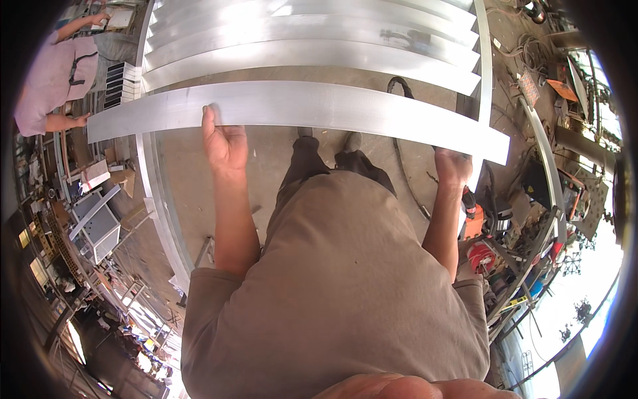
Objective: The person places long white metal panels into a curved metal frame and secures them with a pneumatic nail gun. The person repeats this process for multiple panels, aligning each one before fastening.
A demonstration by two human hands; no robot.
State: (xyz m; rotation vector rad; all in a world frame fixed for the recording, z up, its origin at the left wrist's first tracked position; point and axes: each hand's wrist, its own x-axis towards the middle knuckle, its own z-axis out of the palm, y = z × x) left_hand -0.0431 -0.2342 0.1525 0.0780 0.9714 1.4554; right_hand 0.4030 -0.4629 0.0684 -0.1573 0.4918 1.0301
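A long, flat silver metal slat (299, 103) lies crosswise in front of me, over the two side rails of a metal frame. My left hand (226, 143) grips its near edge left of the middle, thumb on top and the other fingers hidden underneath. Near the right end, my right hand (453, 165) is closed around the same edge from below, its fingers mostly covered by the slat. Beyond it, several similar slats (306, 56) sit in a row between the left rail (163, 229) and the right rail (486, 66).
At the far left a co-worker in a pink shirt (63, 80) has one hand by the slat's left end. A dark hose (405, 169) runs across the floor under the frame. Tools, an orange device (474, 223) and a red reel (481, 257) crowd the right side.
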